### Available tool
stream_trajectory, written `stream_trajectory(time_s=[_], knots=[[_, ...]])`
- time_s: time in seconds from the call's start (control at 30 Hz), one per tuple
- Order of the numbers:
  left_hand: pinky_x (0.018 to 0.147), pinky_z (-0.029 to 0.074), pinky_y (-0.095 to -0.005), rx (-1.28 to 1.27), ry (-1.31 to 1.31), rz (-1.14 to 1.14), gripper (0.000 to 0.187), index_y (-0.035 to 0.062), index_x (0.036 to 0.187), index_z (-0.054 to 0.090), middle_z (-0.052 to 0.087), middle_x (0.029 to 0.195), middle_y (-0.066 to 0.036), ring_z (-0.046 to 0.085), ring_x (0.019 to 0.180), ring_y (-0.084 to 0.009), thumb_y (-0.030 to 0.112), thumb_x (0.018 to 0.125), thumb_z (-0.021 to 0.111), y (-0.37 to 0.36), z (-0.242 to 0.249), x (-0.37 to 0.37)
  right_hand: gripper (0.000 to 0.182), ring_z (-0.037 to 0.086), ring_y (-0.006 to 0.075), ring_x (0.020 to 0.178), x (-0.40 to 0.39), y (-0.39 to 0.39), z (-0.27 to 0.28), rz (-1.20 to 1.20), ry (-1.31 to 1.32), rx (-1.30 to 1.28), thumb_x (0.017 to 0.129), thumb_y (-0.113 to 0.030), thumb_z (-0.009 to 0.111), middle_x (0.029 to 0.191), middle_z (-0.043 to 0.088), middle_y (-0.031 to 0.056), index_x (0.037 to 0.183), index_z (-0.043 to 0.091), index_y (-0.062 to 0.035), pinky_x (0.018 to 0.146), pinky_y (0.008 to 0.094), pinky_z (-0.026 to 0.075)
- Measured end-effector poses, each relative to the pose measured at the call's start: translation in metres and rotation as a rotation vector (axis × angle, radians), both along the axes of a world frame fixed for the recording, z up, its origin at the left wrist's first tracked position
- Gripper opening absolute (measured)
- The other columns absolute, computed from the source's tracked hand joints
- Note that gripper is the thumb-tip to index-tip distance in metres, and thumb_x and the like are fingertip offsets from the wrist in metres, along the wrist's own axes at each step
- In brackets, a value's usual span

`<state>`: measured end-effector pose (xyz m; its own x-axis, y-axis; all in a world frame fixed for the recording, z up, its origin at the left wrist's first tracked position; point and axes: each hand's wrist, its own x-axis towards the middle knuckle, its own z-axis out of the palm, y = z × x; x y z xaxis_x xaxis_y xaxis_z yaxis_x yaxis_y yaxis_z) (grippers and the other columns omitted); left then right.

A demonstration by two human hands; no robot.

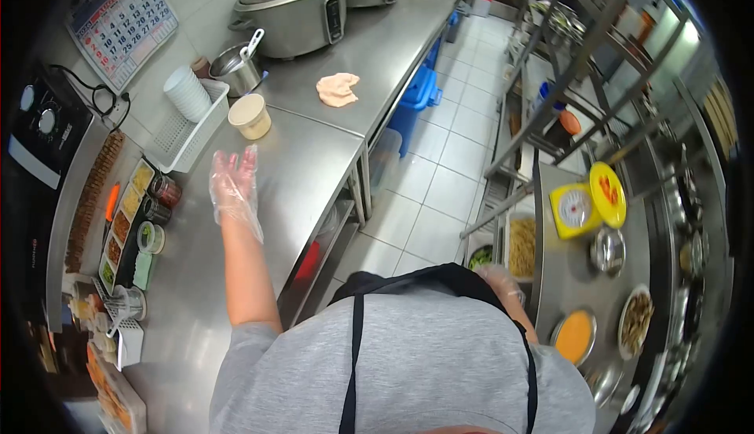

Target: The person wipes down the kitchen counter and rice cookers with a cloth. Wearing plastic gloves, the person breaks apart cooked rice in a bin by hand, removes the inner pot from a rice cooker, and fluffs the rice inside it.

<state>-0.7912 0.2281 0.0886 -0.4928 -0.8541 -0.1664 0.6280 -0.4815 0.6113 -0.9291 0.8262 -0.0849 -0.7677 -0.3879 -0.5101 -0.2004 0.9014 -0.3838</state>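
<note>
My left hand [235, 185], in a clear plastic glove, is held over the steel counter [314, 151] with its fingers spread and nothing in them. Just beyond the fingertips stands a round, lidded tub [250, 116] with pale contents. Farther along the counter lies a crumpled, pale pink cloth or glove [338, 89]. On the other side, my right hand [501, 282], also gloved, is low beside my body, and its fingers do not show clearly. Nearest to it are a container of green vegetables [481, 257] and a tray of pale yellow strips [521, 247].
Two large cookers [290, 14] and a metal pot [236, 65] line the wall side. White bowls stand in a basket [181, 131]. Right of the tiled aisle [424, 167] are a metal rack [514, 143], a yellow scale [573, 210] and a bowl of orange liquid [575, 337].
</note>
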Motion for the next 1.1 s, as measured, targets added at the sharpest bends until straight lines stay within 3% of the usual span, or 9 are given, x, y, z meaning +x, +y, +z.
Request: stream_trajectory(time_s=[0.07,0.27,0.33,0.43,0.53,0.63,0.7,0.9,1.1], knots=[[0.093,0.046,-0.0562,0.136,0.024,0.111,0.071,0.0137,0.146,0.007,0.016,0.145,-0.013,0.036,0.122,-0.0445,0.024,0.093,0.053,-0.021,-0.009,-0.011,0.035,0.063,0.0357,0.082,-0.092,-0.022,-0.007,-0.004,0.133,-0.053,0.082,-0.037,0.056,0.085,0.066,0.0184,0.089,0.067,-0.0046,0.074,0.0441,0.049],[0.101,0.038,-0.0531,-0.013,-0.285,0.115,0.077,0.0149,0.147,0.002,-0.003,0.152,-0.012,0.02,0.137,-0.0332,0.02,0.092,0.054,-0.078,-0.029,-0.085,0.038,0.06,0.0119,0.073,-0.248,-0.215,0.122,-0.077,0.065,-0.576,0.086,-0.036,0.059,0.076,0.064,0.0069,0.101,0.064,-0.0013,0.066,0.0259,0.048],[0.102,0.037,-0.0512,-0.092,-0.431,0.053,0.079,0.0126,0.147,0.001,-0.003,0.153,-0.013,0.018,0.137,-0.0316,0.016,0.091,0.055,-0.107,-0.049,-0.102,0.038,0.059,0.0131,0.079,-0.269,-0.273,0.155,0.011,-0.036,-0.814,0.087,-0.03,0.061,0.087,0.064,0.0058,0.111,0.06,-0.0005,0.072,0.0262,0.048],[0.105,0.034,-0.0479,-0.765,-1.185,-0.071,0.082,0.0073,0.146,-0.001,0.001,0.153,-0.015,0.015,0.138,-0.0319,0.011,0.089,0.057,-0.142,-0.068,-0.13,0.04,0.058,0.0142,0.087,-0.305,-0.339,0.196,0.244,-0.16,-0.938,0.087,-0.028,0.062,0.097,0.062,0.0047,0.119,0.056,-0.0029,0.078,0.027,0.048],[0.106,0.033,-0.0429,0.057,-0.113,0.279,0.083,0.0061,0.146,-0.004,0.001,0.152,-0.016,0.016,0.139,-0.0316,0.011,0.09,0.056,-0.129,-0.035,-0.156,0.04,0.059,0.0166,0.09,-0.338,-0.403,0.246,0.534,0.148,-0.892,0.085,-0.029,0.065,0.099,0.063,0.0056,0.117,0.059,-0.0063,0.082,0.029,0.048],[0.106,0.033,-0.0464,-0.202,-0.451,0.296,0.08,0.0065,0.146,-0.004,0.003,0.152,-0.014,0.019,0.138,-0.0333,0.027,0.093,0.052,-0.156,-0.058,-0.161,0.036,0.061,0.0209,0.095,-0.369,-0.473,0.307,0.663,0.447,-0.785,0.084,-0.031,0.066,0.105,0.064,0.0093,0.111,0.064,-0.0073,0.082,0.033,0.049],[0.104,0.035,-0.0464,0.193,0.094,0.38,0.076,0.0072,0.147,-0.002,0.005,0.152,-0.013,0.023,0.136,-0.0349,0.035,0.095,0.047,-0.141,-0.042,-0.153,0.036,0.062,0.0225,0.095,-0.4,-0.533,0.336,0.86,0.528,-1.026,0.083,-0.032,0.066,0.106,0.063,0.0108,0.11,0.064,-0.0076,0.081,0.0342,0.05],[0.097,0.038,-0.038,0.001,-0.192,0.442,0.053,0.0086,0.134,0.043,0.044,0.129,-0.008,0.046,0.116,-0.0258,0.035,0.09,0.056,-0.081,-0.077,-0.109,0.051,0.055,0.0266,0.107,-0.461,-0.746,0.394,1.075,1.252,-0.934,0.078,-0.038,0.067,0.117,0.057,0.0117,0.119,0.057,-0.0098,0.094,0.0385,0.043],[0.096,0.037,-0.0355,0.138,-0.369,0.79,0.052,0.0098,0.131,0.046,0.047,0.125,-0.006,0.048,0.112,-0.0223,0.037,0.089,0.058,0.02,-0.056,-0.145,0.058,0.058,0.0277,0.102,-0.467,-0.872,0.415,1.276,1.203,-0.581,0.075,-0.048,0.067,0.106,0.063,0.0131,0.116,0.057,-0.0082,0.091,0.0379,0.045]])
